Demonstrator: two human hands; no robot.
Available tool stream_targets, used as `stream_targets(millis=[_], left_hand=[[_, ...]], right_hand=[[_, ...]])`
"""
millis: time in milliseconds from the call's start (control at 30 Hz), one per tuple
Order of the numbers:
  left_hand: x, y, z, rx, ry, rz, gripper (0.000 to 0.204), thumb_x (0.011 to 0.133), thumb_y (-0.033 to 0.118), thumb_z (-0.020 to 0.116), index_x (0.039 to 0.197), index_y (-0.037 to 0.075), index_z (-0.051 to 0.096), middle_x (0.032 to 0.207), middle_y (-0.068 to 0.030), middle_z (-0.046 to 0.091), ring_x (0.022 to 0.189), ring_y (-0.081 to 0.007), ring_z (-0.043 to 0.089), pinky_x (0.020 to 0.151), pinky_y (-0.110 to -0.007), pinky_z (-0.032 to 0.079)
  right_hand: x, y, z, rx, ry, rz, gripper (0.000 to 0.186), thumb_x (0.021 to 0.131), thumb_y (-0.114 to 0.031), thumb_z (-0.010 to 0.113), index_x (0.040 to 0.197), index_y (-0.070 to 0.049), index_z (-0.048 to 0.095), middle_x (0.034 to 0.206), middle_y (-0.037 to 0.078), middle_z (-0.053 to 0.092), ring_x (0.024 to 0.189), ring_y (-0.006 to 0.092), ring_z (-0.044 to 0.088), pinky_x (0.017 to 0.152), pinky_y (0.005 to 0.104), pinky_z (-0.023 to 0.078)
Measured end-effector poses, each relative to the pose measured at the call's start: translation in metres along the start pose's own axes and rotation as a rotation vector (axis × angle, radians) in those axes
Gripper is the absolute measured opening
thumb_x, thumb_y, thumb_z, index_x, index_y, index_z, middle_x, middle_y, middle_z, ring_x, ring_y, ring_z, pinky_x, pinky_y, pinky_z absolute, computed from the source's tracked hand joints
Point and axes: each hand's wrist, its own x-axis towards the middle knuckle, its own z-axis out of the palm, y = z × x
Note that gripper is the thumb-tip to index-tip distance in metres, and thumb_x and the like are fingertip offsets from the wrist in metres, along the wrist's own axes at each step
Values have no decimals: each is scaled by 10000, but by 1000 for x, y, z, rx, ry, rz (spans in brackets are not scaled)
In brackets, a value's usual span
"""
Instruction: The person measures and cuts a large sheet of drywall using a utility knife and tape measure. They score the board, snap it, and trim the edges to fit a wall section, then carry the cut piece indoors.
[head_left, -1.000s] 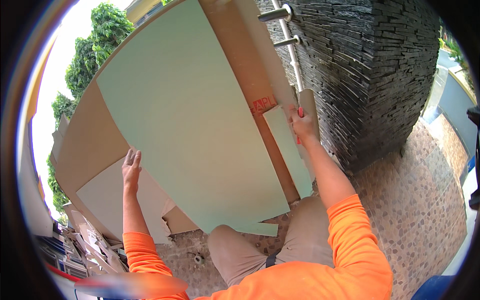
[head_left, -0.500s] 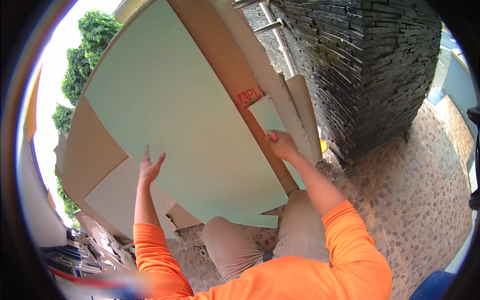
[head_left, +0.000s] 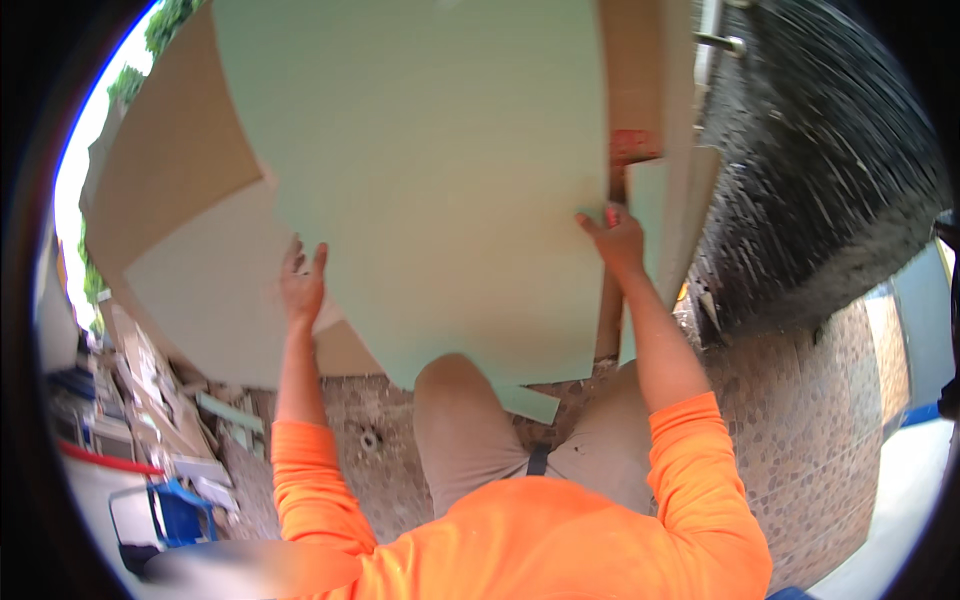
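Observation:
A large pale green board (head_left: 430, 180) stands tilted before me over brown and off-white sheets (head_left: 200, 285). My left hand (head_left: 300, 285) is at the board's left edge with fingers apart; I cannot tell if it presses on the surface. My right hand (head_left: 615, 240) grips a small red-handled tool (head_left: 612, 215) at the right edge, its thumb stretched onto the green face. Beside it stand a narrow green strip (head_left: 645, 185) and a brown sheet (head_left: 630, 70) with red print. A green offcut (head_left: 530, 405) shows by my knees. The picture is blurred.
A dark stacked-stone wall (head_left: 820, 190) rises at the right, with a pipe (head_left: 710, 40) and bracket. Board scraps (head_left: 160, 390), a blue chair-like object (head_left: 178, 510) and a red bar (head_left: 105, 460) sit at the lower left. The floor (head_left: 800, 430) is mosaic-tiled.
My head view has shifted, so the boards appear more upright and further right. My right hand, still holding the red tool, has moved onto the green board's edge. My left hand remains open.

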Motion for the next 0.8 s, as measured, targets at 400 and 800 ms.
stream_targets(millis=[400,800], left_hand=[[-330,-300,32,502,-341,-1314,1080,785,508,812,1600,60,262,1596,-337,258,1465,-468,337,1177,-496,365],[-339,-376,-25,567,-574,-1318,1008,845,478,788,1622,128,250,1657,-258,209,1496,-415,320,1198,-455,359]], right_hand=[[-5,-6,12,-293,-56,137,698,826,-546,827,1152,38,629,980,140,676,728,226,638,651,364,530],[-6,-19,18,-207,-50,301,719,879,-493,805,1335,13,574,1000,80,672,638,122,597,547,257,480]])
